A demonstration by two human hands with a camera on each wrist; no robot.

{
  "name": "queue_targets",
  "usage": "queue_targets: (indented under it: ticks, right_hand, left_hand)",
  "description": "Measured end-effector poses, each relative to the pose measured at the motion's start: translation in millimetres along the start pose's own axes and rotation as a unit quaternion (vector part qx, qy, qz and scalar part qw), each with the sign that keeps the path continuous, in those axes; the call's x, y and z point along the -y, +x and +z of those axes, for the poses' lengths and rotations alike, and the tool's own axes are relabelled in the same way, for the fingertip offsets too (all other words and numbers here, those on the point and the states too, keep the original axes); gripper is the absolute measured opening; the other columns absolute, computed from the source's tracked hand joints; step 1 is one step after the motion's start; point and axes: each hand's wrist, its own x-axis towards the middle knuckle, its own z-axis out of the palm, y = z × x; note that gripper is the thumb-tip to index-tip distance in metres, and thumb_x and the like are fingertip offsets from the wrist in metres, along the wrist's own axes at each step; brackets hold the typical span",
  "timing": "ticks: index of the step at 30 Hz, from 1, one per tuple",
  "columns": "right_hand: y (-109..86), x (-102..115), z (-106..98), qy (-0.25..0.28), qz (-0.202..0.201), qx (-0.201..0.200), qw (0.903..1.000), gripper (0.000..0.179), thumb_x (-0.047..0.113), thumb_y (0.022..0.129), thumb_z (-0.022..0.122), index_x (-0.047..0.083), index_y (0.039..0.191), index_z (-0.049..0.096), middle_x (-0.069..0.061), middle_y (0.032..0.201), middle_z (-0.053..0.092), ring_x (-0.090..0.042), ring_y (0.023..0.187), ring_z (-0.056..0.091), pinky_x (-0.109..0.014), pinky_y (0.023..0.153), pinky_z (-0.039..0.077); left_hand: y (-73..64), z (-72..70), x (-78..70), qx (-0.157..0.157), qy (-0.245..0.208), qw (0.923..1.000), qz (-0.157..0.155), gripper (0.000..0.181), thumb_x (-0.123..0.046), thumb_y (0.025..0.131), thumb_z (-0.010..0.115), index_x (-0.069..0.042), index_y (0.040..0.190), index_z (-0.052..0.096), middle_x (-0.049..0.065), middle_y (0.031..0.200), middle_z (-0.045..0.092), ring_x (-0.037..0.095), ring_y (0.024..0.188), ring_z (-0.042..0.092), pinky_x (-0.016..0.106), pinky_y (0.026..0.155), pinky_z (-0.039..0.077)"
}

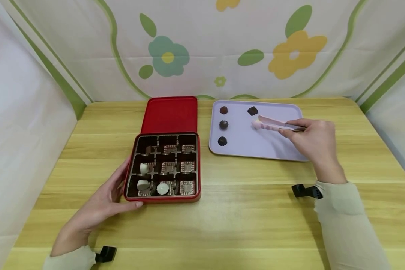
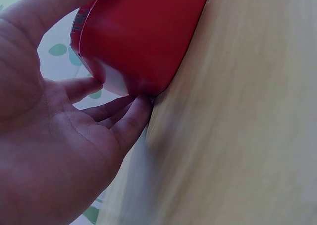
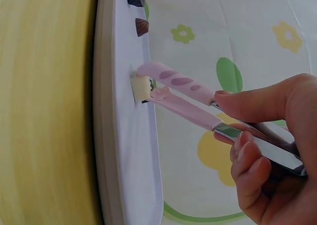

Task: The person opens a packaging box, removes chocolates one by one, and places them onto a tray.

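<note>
My right hand (image 1: 312,140) grips pink-tipped metal tongs (image 1: 271,123) over the lilac tray (image 1: 256,146). Between the tong tips stands a white chocolate (image 3: 141,88), down at the tray's surface in the right wrist view and mostly covered by the tips in the head view. My left hand (image 1: 109,195) holds the front left corner of a red tin (image 1: 165,200), thumb along its front and fingers against its left side (image 2: 133,41). White chocolates sit in the tin's front left (image 1: 143,185), front middle (image 1: 162,188) and middle left compartments (image 1: 144,168).
Behind the tin lies its red lid (image 1: 170,114). Dark chocolates (image 1: 224,125) form a column along the tray's left side, and a square dark one (image 1: 252,110) lies near the back. A flowered curtain (image 1: 202,48) closes off the wooden table's (image 1: 243,217) back edge.
</note>
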Motion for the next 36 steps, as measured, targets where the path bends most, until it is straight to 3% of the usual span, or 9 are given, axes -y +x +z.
queue_targets:
  ticks: [5,16,23,27,36]
  right_hand:
    - [-0.9,1,4,-0.005,-0.004,-0.003,1.0000,0.032,0.033,0.089,0.088,0.006,0.107,0.087,-0.019,0.090,0.083,0.014,0.059,0.047,-0.018,0.053,0.037]
    - [-2.5,8,6,0.004,-0.014,-0.011,0.9998,0.029,0.029,0.087,0.089,0.006,0.105,0.087,-0.021,0.090,0.082,0.014,0.058,0.046,-0.018,0.052,0.036]
    - [-0.7,9,6,0.007,-0.029,-0.023,0.9993,0.026,0.025,0.087,0.089,0.004,0.103,0.087,-0.022,0.088,0.082,0.020,0.056,0.044,-0.014,0.051,0.035]
    - [0.7,10,5,0.004,-0.026,-0.023,0.9994,0.027,0.026,0.087,0.089,0.004,0.103,0.087,-0.022,0.088,0.082,0.020,0.056,0.043,-0.014,0.051,0.035]
    - [-0.8,11,6,-0.004,-0.015,-0.015,0.9998,0.028,0.026,0.087,0.089,0.005,0.105,0.087,-0.023,0.090,0.082,0.020,0.059,0.043,-0.014,0.054,0.035]
  left_hand:
    - [1.2,-0.5,3.6,0.000,0.008,1.0000,0.006,0.123,0.000,0.087,0.086,-0.039,0.173,0.007,0.005,0.184,0.008,0.044,0.164,0.015,0.001,0.113,0.031]
    - [-1.4,-1.8,0.4,-0.001,0.005,0.9999,-0.014,0.123,-0.001,0.087,0.086,-0.042,0.173,0.008,0.004,0.184,0.009,0.045,0.164,0.014,0.000,0.110,0.032]
    - [3.6,-4.1,-0.6,0.003,0.018,0.9997,-0.015,0.122,-0.003,0.089,0.086,-0.043,0.172,0.006,0.000,0.184,0.009,0.043,0.164,0.017,0.000,0.111,0.032]
    - [4.2,-5.2,-2.8,-0.001,0.016,0.9994,-0.031,0.122,-0.005,0.089,0.087,-0.046,0.172,0.007,-0.004,0.183,0.010,0.039,0.165,0.016,0.000,0.110,0.031]
    - [3.5,-4.6,-1.0,0.001,0.011,0.9994,-0.033,0.122,-0.004,0.089,0.086,-0.045,0.172,0.007,-0.002,0.184,0.010,0.041,0.164,0.018,0.001,0.110,0.033]
